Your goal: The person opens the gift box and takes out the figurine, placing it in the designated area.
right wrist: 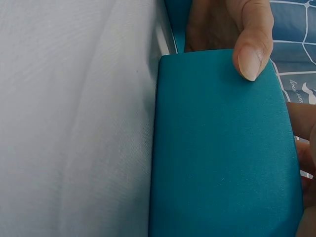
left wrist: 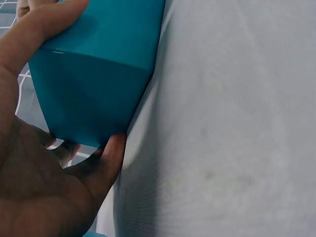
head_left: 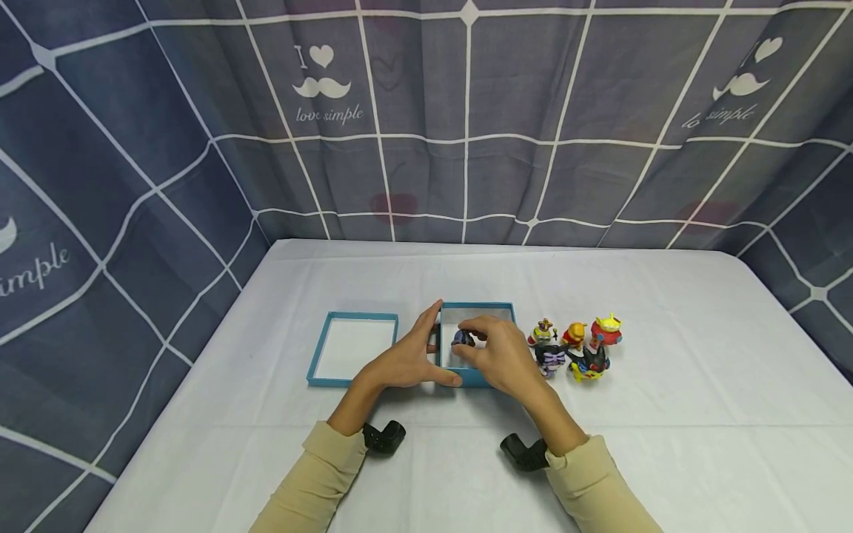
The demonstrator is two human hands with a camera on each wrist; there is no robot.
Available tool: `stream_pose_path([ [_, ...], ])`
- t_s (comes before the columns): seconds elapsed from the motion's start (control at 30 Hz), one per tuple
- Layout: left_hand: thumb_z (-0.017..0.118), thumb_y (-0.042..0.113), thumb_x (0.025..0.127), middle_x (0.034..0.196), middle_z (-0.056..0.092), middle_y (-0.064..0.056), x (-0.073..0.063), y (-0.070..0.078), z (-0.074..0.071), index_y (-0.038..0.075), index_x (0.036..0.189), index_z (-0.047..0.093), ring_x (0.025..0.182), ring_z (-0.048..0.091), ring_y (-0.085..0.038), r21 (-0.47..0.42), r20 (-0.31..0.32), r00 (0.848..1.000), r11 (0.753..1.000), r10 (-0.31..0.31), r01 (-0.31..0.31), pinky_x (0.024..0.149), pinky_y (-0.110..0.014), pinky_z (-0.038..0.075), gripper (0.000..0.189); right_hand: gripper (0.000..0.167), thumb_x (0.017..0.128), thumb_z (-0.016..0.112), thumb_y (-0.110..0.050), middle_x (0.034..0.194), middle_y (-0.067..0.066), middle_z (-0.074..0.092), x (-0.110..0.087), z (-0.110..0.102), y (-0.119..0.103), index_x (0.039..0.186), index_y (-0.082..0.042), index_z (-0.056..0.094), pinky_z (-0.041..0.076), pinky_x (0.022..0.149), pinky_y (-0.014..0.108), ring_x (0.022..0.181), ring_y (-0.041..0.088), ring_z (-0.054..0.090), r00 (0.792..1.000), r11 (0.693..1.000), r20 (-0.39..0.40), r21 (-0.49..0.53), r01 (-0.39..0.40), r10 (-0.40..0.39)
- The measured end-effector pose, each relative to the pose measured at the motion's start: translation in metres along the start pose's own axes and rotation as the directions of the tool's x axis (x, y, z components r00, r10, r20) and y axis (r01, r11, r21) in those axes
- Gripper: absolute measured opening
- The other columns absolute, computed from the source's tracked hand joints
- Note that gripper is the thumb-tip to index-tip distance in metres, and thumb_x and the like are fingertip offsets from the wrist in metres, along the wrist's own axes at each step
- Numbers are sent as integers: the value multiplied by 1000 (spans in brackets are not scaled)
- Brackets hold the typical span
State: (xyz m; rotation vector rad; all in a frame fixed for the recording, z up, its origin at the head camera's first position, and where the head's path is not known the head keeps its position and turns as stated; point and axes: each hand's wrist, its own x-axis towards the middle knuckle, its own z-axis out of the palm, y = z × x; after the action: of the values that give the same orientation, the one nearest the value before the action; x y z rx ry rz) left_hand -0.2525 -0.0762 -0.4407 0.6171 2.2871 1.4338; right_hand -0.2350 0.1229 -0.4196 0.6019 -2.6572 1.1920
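A teal open box (head_left: pixel 476 378) with a pale inside stands on the table. My left hand (head_left: pixel 408 360) grips it at its left side, thumb on the near wall and fingers along the left wall. In the left wrist view the fingertips touch the teal box (left wrist: pixel 89 94) near its edges. My right hand (head_left: pixel 501 357) pinches a small dark blue figurine (head_left: pixel 463 338) between thumb and fingers, inside the box. The figurine's details are too small to tell. In the right wrist view the box's near wall (right wrist: pixel 222 148) hides the figurine.
A teal-rimmed lid (head_left: pixel 318 363), white inside, lies left of the box. Right of it stand several small figurines: a hatted one (head_left: pixel 543 332), an orange one (head_left: pixel 574 334), a green-and-red one (head_left: pixel 606 329), a black-and-purple one (head_left: pixel 551 359) and a black-and-yellow one (head_left: pixel 589 364).
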Motion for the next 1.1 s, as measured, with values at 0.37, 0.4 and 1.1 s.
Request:
stream_pose_path([
  [0.37,86,28,76,164,-6,-1,2,-1,0,26,159,-6,131,45,-36,9,4,1000,1000,8,-8,101,-42,44,124,31,85,77,-11,110,10,68,-1,-3,5,112,3,71,56,80,36,95,21,67,999,992,14,115,50,-51],
  [0.4,86,28,76,164,-5,-1,2,-1,0,26,159,-6,131,45,-36,10,3,1000,1000,8,-8,101,-42,44,124,31,85,77,-11,110,9,67,-1,-3,5,112,3,71,56,80,35,95,21,67,999,991,19,127,47,-50],
  [1.1,85,29,76,164,-4,-2,1,0,0,27,159,-5,130,46,-38,12,-3,1000,1000,-3,3,100,-45,44,123,32,87,77,-14,110,7,67,-4,-6,7,114,2,71,56,81,30,102,22,66,997,978,13,197,75,-79],
])
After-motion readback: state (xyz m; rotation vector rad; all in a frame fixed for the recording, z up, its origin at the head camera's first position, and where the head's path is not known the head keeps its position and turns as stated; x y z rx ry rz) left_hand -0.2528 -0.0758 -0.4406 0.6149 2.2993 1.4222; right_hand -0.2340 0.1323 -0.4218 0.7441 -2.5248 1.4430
